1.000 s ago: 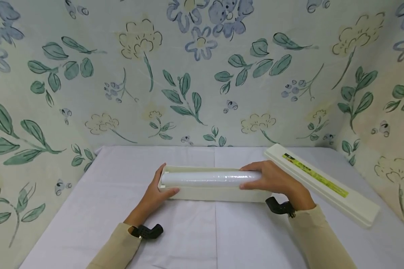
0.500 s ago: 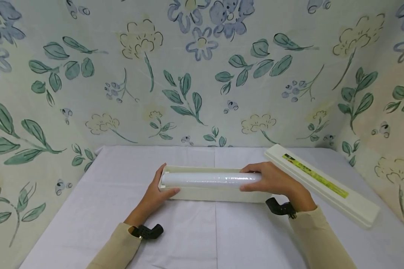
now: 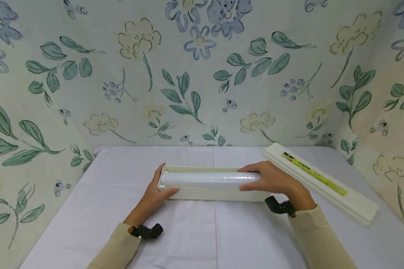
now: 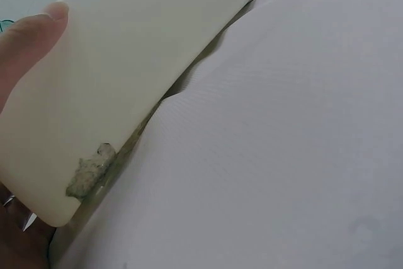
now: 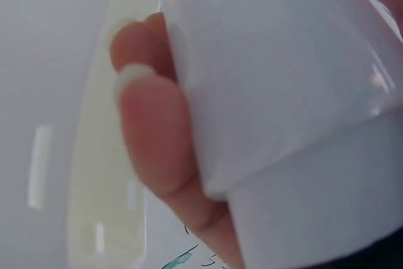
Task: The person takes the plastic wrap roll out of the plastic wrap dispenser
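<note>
A long cream dispenser box (image 3: 202,194) lies open-topped across the middle of the table. Inside it is a shiny white roll of plastic wrap (image 3: 202,179). My left hand (image 3: 156,192) grips the box's left end, thumb on the front wall. In the left wrist view that thumb (image 4: 31,39) presses the box's smooth side (image 4: 119,67), near a worn sticker scrap. My right hand (image 3: 272,180) holds the roll's right end between thumb and fingers. Up close in the right wrist view, fingertips (image 5: 157,130) curl against the roll (image 5: 283,74), whose white core end (image 5: 315,200) sticks out past the film.
A cream lid (image 3: 353,209) with a yellow-green label (image 3: 313,173) lies slanted at the right, behind my right forearm. A white cloth (image 3: 185,231) with creases covers the table. Floral fabric (image 3: 202,93) hangs upright behind it and at both sides.
</note>
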